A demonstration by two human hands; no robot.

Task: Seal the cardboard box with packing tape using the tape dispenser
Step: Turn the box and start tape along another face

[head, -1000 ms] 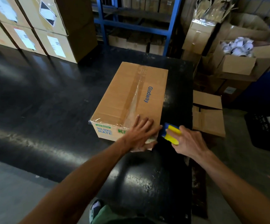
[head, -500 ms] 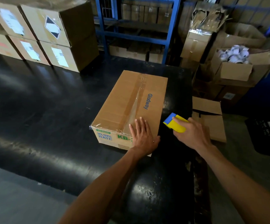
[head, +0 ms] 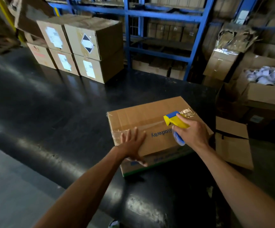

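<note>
A brown cardboard box (head: 143,117) printed "Glodway" lies on the black table (head: 51,112), its long side across my view. Clear tape runs along its top seam. My left hand (head: 131,143) lies flat with spread fingers on the box's near left corner, thumb down over the front face. My right hand (head: 192,134) grips the yellow and blue tape dispenser (head: 174,120), whose head rests on the box top at the right part of the seam. The tape roll (head: 178,139) shows below my fingers.
A stack of several labelled cartons (head: 77,46) stands on the table's far left. Blue shelving (head: 158,35) runs behind. To the right are an open carton of white rolls (head: 265,86) and a lower open box (head: 232,140) beside the table.
The box has turned about a quarter, so its seam runs left to right. My right hand brought the dispenser from beside the box onto its top. My left hand shifted to the near left corner.
</note>
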